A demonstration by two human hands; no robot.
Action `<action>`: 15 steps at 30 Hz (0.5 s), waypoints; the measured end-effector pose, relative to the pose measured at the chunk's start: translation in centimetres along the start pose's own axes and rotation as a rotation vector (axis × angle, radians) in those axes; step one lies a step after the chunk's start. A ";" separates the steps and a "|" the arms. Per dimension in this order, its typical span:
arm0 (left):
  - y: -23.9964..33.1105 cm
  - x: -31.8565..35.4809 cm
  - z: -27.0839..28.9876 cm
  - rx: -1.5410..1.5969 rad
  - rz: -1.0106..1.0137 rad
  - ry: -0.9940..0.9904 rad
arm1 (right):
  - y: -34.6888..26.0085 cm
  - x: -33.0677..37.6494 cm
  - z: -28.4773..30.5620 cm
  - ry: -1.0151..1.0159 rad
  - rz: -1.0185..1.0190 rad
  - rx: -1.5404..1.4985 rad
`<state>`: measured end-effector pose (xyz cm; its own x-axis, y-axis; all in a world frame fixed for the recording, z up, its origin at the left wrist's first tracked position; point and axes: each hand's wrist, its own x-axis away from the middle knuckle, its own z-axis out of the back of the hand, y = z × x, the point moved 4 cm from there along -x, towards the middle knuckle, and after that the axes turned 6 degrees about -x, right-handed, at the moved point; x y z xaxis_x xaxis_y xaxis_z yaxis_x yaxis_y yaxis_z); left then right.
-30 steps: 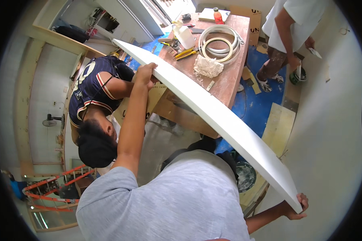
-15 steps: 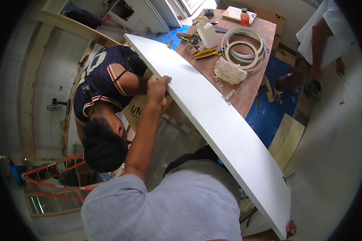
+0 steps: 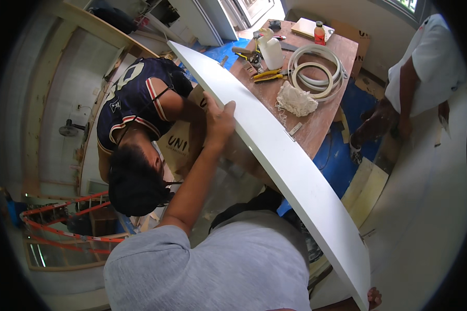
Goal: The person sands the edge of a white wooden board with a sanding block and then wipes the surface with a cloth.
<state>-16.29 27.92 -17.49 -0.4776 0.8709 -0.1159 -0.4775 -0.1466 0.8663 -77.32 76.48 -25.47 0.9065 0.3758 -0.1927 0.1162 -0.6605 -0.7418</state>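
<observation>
Head view | left hand (image 3: 220, 122) grip pinching the upper edge of a long white panel (image 3: 290, 171), steadying it on a slant | right hand (image 3: 373, 298) under its low end, grip mostly hidden, cannot tell | beyond the left grip, wooden surface (image 3: 342, 49) carries white jug (image 3: 271, 52), coiled hose (image 3: 316, 72), rag (image 3: 296, 99) | a crouching person (image 3: 137, 129) just beside the grip.

The wooden desk (image 3: 316, 122) carries a coil of white hose (image 3: 316, 72) near its middle, with a crumpled white rag (image 3: 296, 100) just beside it toward the near edge. A white jug (image 3: 271, 52) stands by yellow-handled pliers (image 3: 267, 75). At the far edge sit a small red-capped bottle (image 3: 319, 34) and a pale flat board (image 3: 308, 27).
</observation>
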 end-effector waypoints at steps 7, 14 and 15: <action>0.7 -1.8 -1.6 -0.441 -0.173 0.002 | 0.5 -2.2 -2.4 0.054 0.050 0.193; -0.5 -10.6 0.2 -0.572 0.040 -0.083 | 1.5 -3.0 -3.4 0.126 0.001 0.048; -0.5 -11.8 0.6 -0.602 0.045 -0.073 | 1.6 -2.9 -3.2 0.109 0.009 0.041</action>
<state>-9.95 17.97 -16.21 -0.4652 0.8846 -0.0337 -0.8016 -0.4048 0.4400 -78.49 72.22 -24.08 0.9465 0.2956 -0.1298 0.0934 -0.6356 -0.7663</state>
